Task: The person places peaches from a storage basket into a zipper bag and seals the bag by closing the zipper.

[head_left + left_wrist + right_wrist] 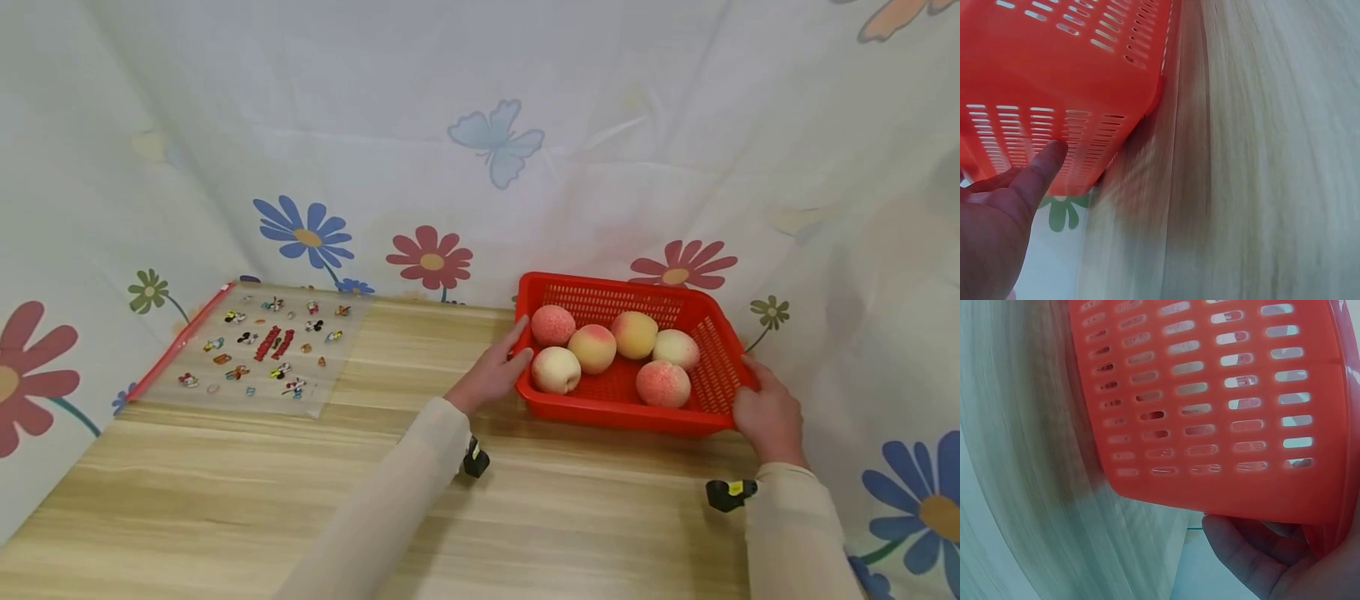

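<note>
A red slotted plastic basket [622, 410] stands at the right of the table, against the back cloth. Several peaches [592, 348], some pinkish red, some yellow or cream, lie loose inside it. My left hand [491, 373] holds the basket's left end at the rim; in the left wrist view a finger [1041, 169] lies against the slotted wall. At the opposite end my right hand [772, 414] grips the rim, its fingers [1244, 556] curled in under the edge. The basket hides part of both hands' fingers.
A clear zip bag [277, 350] with a red slider strip and cartoon prints lies flat at the table's back left. White cloth [420, 150] printed with flowers and a butterfly walls the wooden table [225, 500] at the back and sides.
</note>
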### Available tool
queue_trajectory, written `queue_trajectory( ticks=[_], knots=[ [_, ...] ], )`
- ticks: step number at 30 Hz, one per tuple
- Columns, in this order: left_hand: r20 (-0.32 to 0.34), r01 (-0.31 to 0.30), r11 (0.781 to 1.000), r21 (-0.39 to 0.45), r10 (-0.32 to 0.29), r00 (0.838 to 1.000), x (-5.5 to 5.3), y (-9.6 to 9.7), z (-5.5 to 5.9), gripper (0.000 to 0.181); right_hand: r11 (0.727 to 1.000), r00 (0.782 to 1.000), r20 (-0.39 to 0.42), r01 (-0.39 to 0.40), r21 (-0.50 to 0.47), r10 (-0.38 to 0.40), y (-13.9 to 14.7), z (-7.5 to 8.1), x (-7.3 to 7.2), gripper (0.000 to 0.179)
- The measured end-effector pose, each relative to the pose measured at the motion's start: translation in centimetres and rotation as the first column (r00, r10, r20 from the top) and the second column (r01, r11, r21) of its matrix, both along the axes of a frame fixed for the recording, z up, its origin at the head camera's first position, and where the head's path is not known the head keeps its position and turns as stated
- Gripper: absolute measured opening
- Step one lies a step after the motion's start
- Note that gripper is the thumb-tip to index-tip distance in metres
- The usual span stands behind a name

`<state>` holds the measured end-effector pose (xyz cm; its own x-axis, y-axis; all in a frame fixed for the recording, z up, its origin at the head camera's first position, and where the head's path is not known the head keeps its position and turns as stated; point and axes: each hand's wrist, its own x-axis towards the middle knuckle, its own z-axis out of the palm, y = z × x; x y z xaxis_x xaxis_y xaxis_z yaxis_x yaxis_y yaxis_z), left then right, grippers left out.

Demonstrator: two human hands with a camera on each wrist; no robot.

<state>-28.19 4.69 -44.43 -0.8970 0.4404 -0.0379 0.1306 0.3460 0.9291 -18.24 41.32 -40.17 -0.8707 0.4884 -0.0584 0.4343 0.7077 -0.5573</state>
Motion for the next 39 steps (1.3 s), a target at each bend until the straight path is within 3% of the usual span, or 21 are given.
queue_trajectory(
  ticks=[10,15,20,25,32,39],
  knots=[
    [-0.010,-0.008,1.000,0.029,0.008,1.000,-0.5,-0.8,0.3,0.064,1.000,0.999,-0.031,0.027,-0.013,-0.027,-1.0,0.2,-0.5,0.060],
    [0.027,-0.020,0.999,0.042,0.019,0.999,-0.6,-1.3,0.2,0.064,0.999,0.997,-0.078,0.011,0.039,-0.008,-1.4,0.0,-0.4,0.058],
    [0.023,-0.013,0.999,0.047,0.012,1.000,-0.6,-2.1,0.0,0.065,0.998,0.993,-0.118,0.000,0.061,0.007,-2.2,-0.4,-0.3,0.055],
    [0.025,-0.026,0.998,0.049,0.025,0.999,-0.6,-2.8,0.0,0.065,1.000,0.994,-0.110,0.018,-0.004,-0.018,-3.0,-0.3,-0.4,0.057],
    [0.030,-0.020,0.997,0.070,0.018,0.999,-0.8,-3.7,-0.1,0.066,0.999,0.990,-0.143,0.014,0.034,-0.009,-3.9,-0.3,-0.4,0.054],
    [0.030,-0.023,0.996,0.087,0.021,0.999,-0.4,-4.8,-0.2,0.064,0.999,0.993,-0.111,0.032,0.017,-0.030,-4.7,-0.8,-0.5,0.054]
  ],
)
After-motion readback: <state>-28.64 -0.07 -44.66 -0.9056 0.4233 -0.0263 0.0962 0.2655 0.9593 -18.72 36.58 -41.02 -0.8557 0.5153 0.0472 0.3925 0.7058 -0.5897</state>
